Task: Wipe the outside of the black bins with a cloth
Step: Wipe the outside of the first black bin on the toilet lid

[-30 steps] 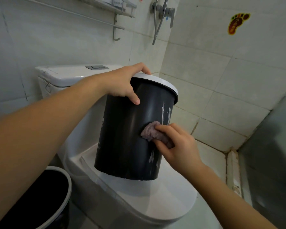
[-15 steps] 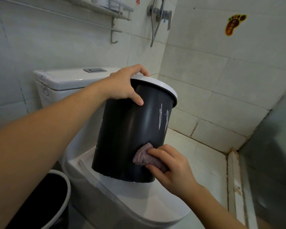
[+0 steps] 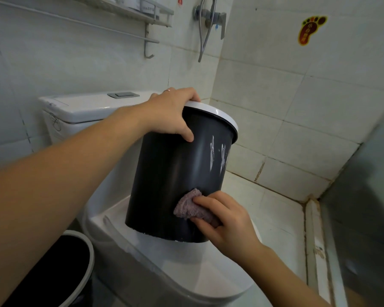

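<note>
Left hand (image 3: 169, 114) clamped on black bin (image 3: 164, 185) rim (white); right hand (image 3: 226, 222) pinching cloth (image 3: 187, 207) against its side

black bin (image 3: 164, 185), white rim, whitish streaks | cloth (image 3: 187, 207) mauve | toilet (image 3: 87, 109) white

Small tiled bathroom. Walls: pale square tiles (image 3: 264, 89), stained grout. Floor: light tiles (image 3: 275, 209). White toilet (image 3: 186, 273), cistern (image 3: 87, 107) with grey flush button (image 3: 122, 94). Wall shelf (image 3: 129, 9) with towel rail (image 3: 75, 21). Chrome shower valve (image 3: 210, 16). Footprint sticker (image 3: 309, 29). Frosted glass panel (image 3: 364, 218) at right.
</note>
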Action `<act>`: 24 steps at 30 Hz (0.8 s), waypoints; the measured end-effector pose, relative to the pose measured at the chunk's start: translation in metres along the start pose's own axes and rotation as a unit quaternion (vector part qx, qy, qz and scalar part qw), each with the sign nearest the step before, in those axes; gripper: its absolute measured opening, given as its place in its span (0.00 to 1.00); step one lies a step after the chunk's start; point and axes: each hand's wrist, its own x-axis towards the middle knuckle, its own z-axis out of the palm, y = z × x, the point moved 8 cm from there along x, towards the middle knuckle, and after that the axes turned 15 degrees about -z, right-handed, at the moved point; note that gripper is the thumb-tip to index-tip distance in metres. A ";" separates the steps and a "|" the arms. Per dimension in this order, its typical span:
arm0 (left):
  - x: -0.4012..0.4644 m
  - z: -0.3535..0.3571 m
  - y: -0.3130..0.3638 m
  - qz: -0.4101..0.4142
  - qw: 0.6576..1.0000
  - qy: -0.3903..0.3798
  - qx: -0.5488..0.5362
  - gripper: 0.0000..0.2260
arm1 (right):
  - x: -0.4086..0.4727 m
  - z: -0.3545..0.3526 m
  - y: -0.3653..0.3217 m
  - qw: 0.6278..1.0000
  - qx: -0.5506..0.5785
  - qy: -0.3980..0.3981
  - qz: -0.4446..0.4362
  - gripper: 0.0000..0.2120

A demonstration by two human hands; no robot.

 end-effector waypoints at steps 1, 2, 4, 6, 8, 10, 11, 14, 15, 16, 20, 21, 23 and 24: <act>-0.001 0.004 0.004 0.005 1.000 -0.001 0.020 0.37 | 0.001 0.000 0.000 1.000 -0.001 0.000 0.001 0.15; -0.002 0.007 0.007 0.012 0.999 -0.001 0.043 0.40 | 0.001 -0.001 -0.001 1.000 0.000 -0.001 0.001 0.15; -0.004 0.010 0.011 0.019 0.998 -0.002 0.063 0.42 | 0.001 -0.001 -0.002 1.000 0.002 -0.004 -0.003 0.14; -0.003 0.008 0.008 0.008 0.999 -0.016 0.039 0.41 | 0.000 0.000 -0.004 1.000 0.003 -0.009 -0.006 0.14; -0.002 0.006 0.000 -0.011 0.999 -0.040 -0.006 0.40 | 0.000 0.000 -0.006 1.000 0.005 -0.016 -0.010 0.15; -0.001 0.005 -0.007 -0.020 0.996 -0.062 -0.054 0.40 | 0.000 0.001 -0.007 1.000 0.005 -0.026 -0.011 0.15; -0.001 0.006 -0.009 -0.020 0.995 -0.068 -0.072 0.40 | 0.000 0.001 -0.007 0.999 0.006 -0.030 -0.011 0.15; 0.000 0.007 -0.012 -0.022 0.994 -0.069 -0.087 0.40 | -0.002 0.003 -0.009 0.998 0.005 -0.053 -0.021 0.14; 0.001 0.007 -0.012 -0.022 0.994 -0.069 -0.087 0.40 | -0.003 0.005 -0.010 0.997 0.003 -0.065 -0.028 0.14; 0.001 0.008 -0.012 -0.023 0.993 -0.072 -0.087 0.40 | -0.004 0.007 -0.012 0.996 0.002 -0.077 -0.036 0.14; 0.002 0.007 -0.011 -0.021 0.993 -0.081 -0.085 0.37 | -0.002 0.009 -0.016 0.990 -0.012 -0.115 -0.077 0.13; 0.002 0.008 -0.012 -0.021 0.993 -0.081 -0.085 0.37 | 0.002 0.006 -0.014 0.989 -0.022 -0.117 -0.082 0.13; 0.002 0.007 -0.013 -0.020 0.993 -0.075 -0.089 0.37 | 0.015 -0.002 -0.004 0.992 -0.043 -0.099 -0.068 0.13; 0.002 0.007 -0.013 -0.020 0.993 -0.073 -0.089 0.37 | 0.022 -0.008 0.003 0.994 -0.051 -0.079 -0.047 0.13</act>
